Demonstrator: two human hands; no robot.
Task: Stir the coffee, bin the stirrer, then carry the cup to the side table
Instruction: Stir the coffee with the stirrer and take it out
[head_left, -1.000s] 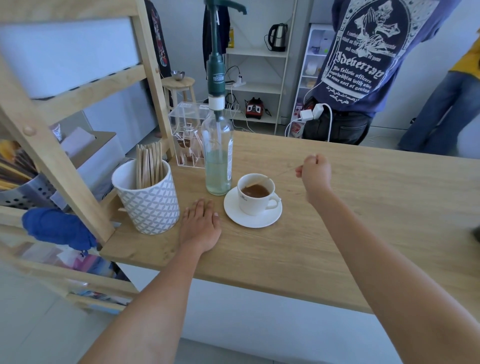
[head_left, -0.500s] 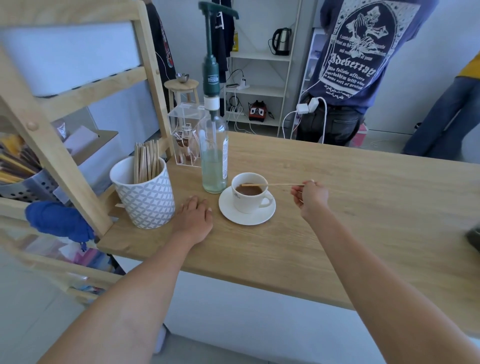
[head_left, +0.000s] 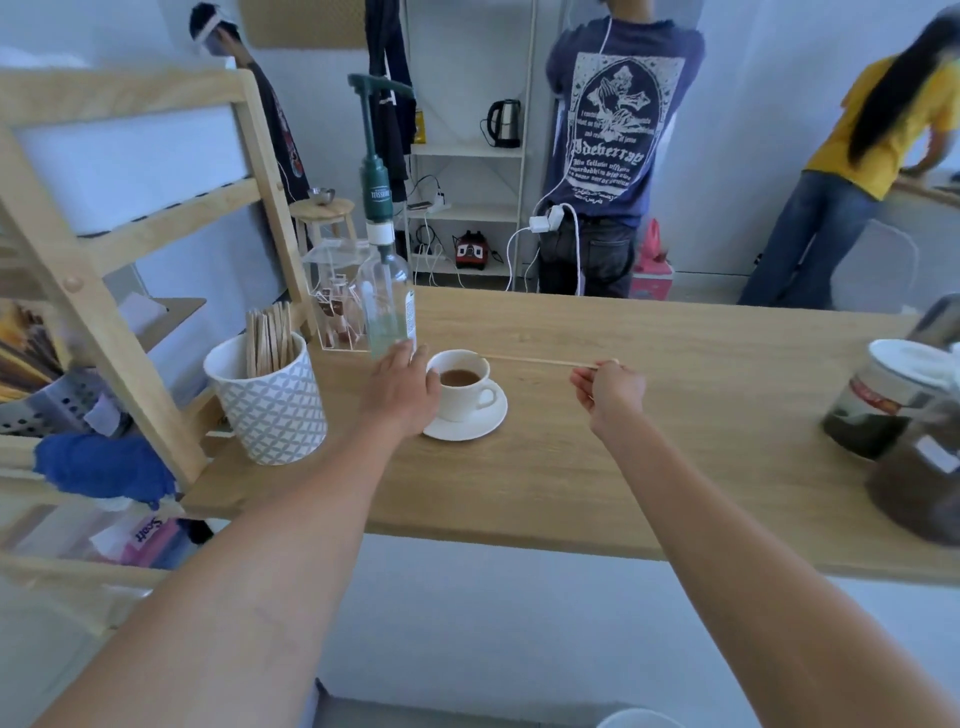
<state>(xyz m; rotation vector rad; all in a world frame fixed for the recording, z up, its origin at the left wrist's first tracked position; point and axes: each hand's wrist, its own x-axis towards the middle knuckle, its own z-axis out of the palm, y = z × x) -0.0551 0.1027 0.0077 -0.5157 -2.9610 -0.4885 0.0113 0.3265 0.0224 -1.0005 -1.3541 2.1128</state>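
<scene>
A white cup (head_left: 464, 387) of brown coffee stands on a white saucer (head_left: 475, 423) on the wooden counter (head_left: 649, 447). My left hand (head_left: 399, 391) rests against the cup's left side, fingers spread around it. My right hand (head_left: 609, 389) is to the right of the cup and pinches one end of a thin wooden stirrer (head_left: 537, 360). The stirrer lies level in the air, its far tip just above the cup's right rim, outside the coffee.
A patterned white pot (head_left: 270, 402) of wooden stirrers stands left of the cup, with a pump bottle (head_left: 387, 291) and a clear box behind. Dark jars (head_left: 893, 400) sit at the counter's right end. Two people stand beyond the counter. A wooden shelf frame (head_left: 104, 291) rises at left.
My left hand lifted off the counter and moved right onto the cup's side. My right hand drew the stirrer out of the coffee and holds it level to the right.
</scene>
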